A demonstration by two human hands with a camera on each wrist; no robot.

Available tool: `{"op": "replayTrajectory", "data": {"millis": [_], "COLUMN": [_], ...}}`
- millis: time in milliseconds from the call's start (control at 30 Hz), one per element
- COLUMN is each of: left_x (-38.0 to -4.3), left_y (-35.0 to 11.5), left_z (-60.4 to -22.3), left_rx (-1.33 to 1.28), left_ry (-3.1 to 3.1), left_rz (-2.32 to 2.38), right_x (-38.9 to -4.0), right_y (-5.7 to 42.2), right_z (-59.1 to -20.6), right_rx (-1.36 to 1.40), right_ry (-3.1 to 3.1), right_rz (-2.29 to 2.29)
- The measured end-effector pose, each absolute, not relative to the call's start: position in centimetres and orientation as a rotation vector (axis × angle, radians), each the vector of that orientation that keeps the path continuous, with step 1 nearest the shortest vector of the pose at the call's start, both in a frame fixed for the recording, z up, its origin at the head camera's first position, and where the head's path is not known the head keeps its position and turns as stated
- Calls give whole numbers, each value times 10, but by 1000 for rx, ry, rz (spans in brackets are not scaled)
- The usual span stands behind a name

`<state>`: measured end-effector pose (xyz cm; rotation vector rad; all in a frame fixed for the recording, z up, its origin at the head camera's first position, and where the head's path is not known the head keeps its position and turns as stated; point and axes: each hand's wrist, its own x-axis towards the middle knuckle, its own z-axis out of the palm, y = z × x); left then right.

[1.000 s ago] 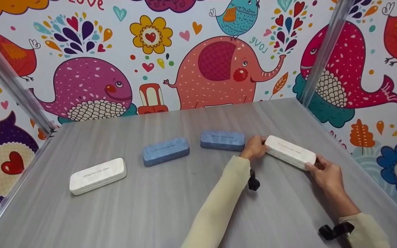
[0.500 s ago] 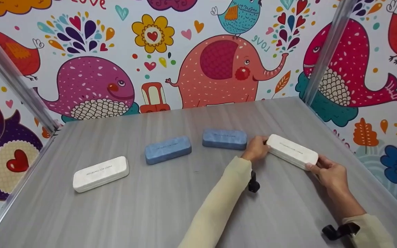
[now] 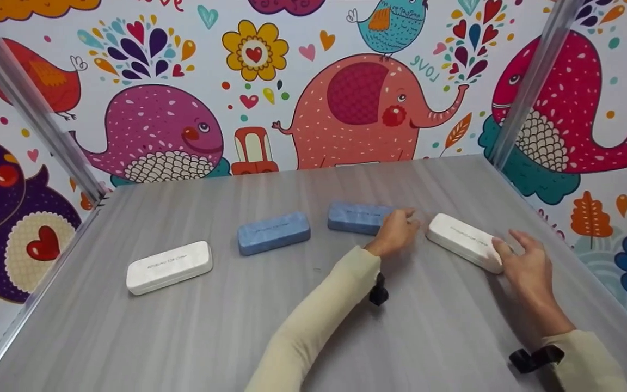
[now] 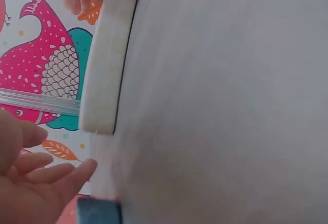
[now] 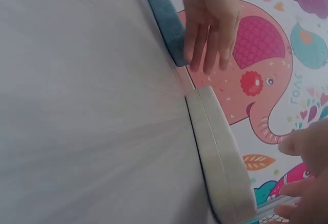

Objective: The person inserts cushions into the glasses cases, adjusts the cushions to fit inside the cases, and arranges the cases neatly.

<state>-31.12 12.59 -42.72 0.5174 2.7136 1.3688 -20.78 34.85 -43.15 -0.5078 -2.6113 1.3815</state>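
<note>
A white glasses case [image 3: 463,242] lies at an angle on the right of the table, with a seam along its side. My left hand [image 3: 396,233] is off its left end, fingers loosely spread, overlapping the right end of a blue glasses case [image 3: 354,218] in the head view. In the left wrist view a gap shows between those fingers [image 4: 72,178] and the white case. My right hand [image 3: 528,269] hovers at the case's right end with thumb and fingers parted. The right wrist view shows its fingers [image 5: 302,188] apart from the case.
Another blue glasses case [image 3: 274,234] lies left of the middle, and another white glasses case [image 3: 169,268] farther left. All stand on a grey wood-grain table [image 3: 226,326]. Printed panels [image 3: 259,98] with metal corner posts [image 3: 531,87] enclose the back and sides.
Both hands have let go of the right-hand white glasses case. The left hand has drawn back to the left, and the right hand's fingers have opened. The view has shifted slightly.
</note>
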Motion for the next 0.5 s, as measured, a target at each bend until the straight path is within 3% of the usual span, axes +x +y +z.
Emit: {"op": "replayTrajectory", "data": {"millis": [300, 500], "left_x": [-315, -321], "left_y": [36, -19], "left_z": [-401, -398], "left_rx": [559, 465], "left_ry": [2717, 2895], "left_rz": [1430, 1314], "right_x": [-230, -256], "right_y": [331, 319], "right_z": [-428, -425], "right_rx": [11, 168], "right_ry": [-2644, -2723], "right_rz": [1099, 893]}}
